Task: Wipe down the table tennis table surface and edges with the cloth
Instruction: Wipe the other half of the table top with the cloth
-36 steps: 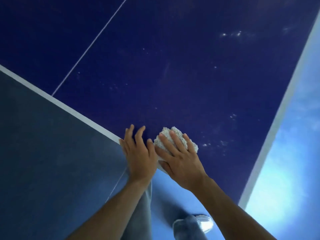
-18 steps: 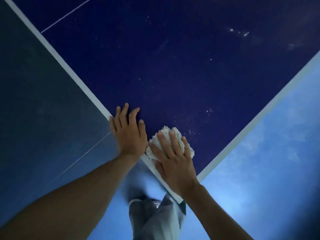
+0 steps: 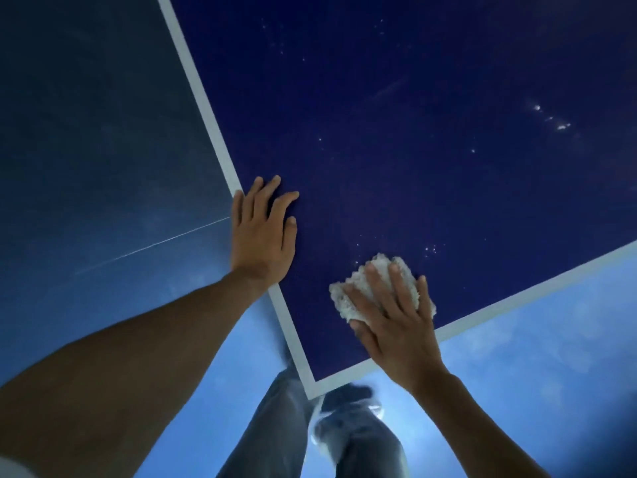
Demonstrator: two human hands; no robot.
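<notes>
**Cloth under right palm near table corner**

Cloth [image 3: 408,279]: white, nubby, bunched into a wad. It looks soft and light, so it should drag easily, best under a flat palm rather than pinched. It sits on the dark blue table [image 3: 413,132] just inside the white border [image 3: 213,132], near the corner. Right hand [image 3: 396,326] presses it, fingers spread. Left hand [image 3: 262,236] rests flat by the side edge, fingers slightly apart.

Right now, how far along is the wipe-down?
Done: the patch beside the corner looks speck-free. In hand: the right hand presses the cloth on the table near that corner; the left hand rests flat. Left: white specks farther out, and probably the edges.
</notes>
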